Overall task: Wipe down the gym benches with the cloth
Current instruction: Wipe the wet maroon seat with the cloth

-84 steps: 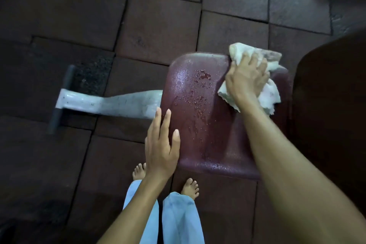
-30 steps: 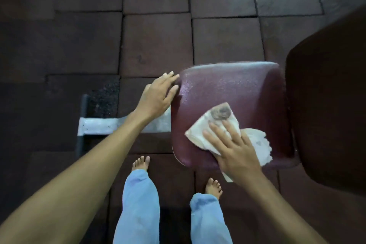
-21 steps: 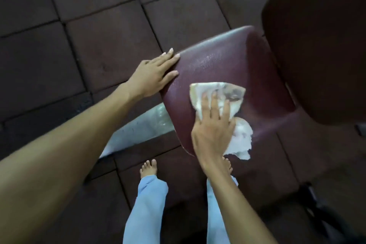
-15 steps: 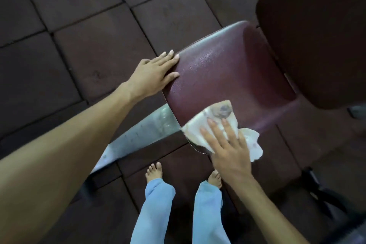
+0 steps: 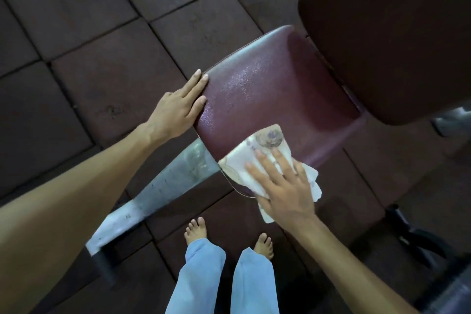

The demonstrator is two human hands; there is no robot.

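Head view, from near to far: what is closest to the person?
— Bare feet and light blue trousers, standing on the tiled floor just before the bench.

And where is the cloth?
— The white cloth lies on the near corner of the dark red seat surface and hangs partly over the edge. The right hand presses it down with flat, spread fingers, I think to rub with wide contact. A grey stain on the cloth suggests it takes up dirt.

Why is the other hand there?
— The left hand rests on the left edge of the seat, fingers straight and close together, probably to steady the body. Below it runs a metal beam.

Further away?
— The back pad, at the right. I cannot tell if it is wiped.
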